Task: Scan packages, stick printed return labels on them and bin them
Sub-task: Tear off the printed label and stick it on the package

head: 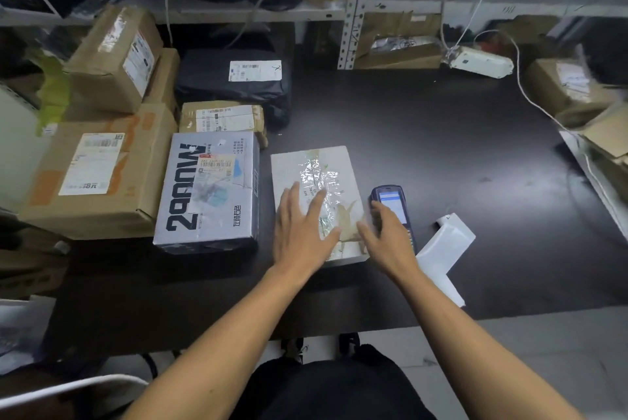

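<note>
Boxes [102, 178] wait stacked at left. Left hand [300, 227], fingers spread, presses flat on the white parcel [316, 182] mid-counter, likely steadying it. Right hand [390, 239] grips the scanner [390, 202] just right, screen up.

A parcel depot: labelled cartons [102, 178] crowd a dark table [441, 148] under metal shelving [353, 5]

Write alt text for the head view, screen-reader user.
A person's left hand presses flat on a white taped package on a dark table, while the right hand reaches onto a handheld scanner beside it. Labelled boxes are stacked at the left, with a blue printed box next to the package; shelving runs behind.
</note>
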